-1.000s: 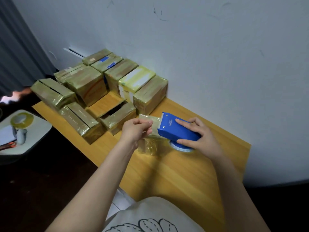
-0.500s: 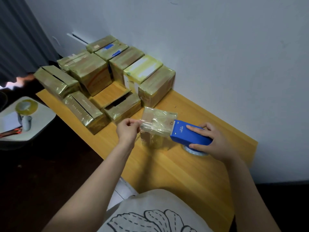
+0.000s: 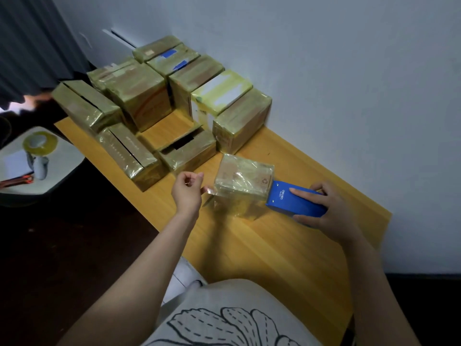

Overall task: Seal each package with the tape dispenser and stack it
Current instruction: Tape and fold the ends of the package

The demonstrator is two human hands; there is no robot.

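Observation:
A small cardboard package (image 3: pixel 245 179) wrapped in clear tape stands on the wooden table (image 3: pixel 282 248). My right hand (image 3: pixel 334 213) grips the blue tape dispenser (image 3: pixel 284 199), whose front edge sits against the package's right side. A strip of clear tape runs from the dispenser over the package top to its loose tape end (image 3: pixel 209 190). My left hand (image 3: pixel 187 193) pinches that end just left of the package.
Several tape-wrapped packages (image 3: pixel 139 101) are stacked and lined up at the table's far left, against the white wall. One low box (image 3: pixel 187 148) shows an open slot. A round side table (image 3: pixel 59 161) at the left holds a yellow tape roll (image 3: pixel 40 143).
The dispenser has slid right, off the package top to its right side. My left hand has pulled the tape end leftward, so the strip now spans the package.

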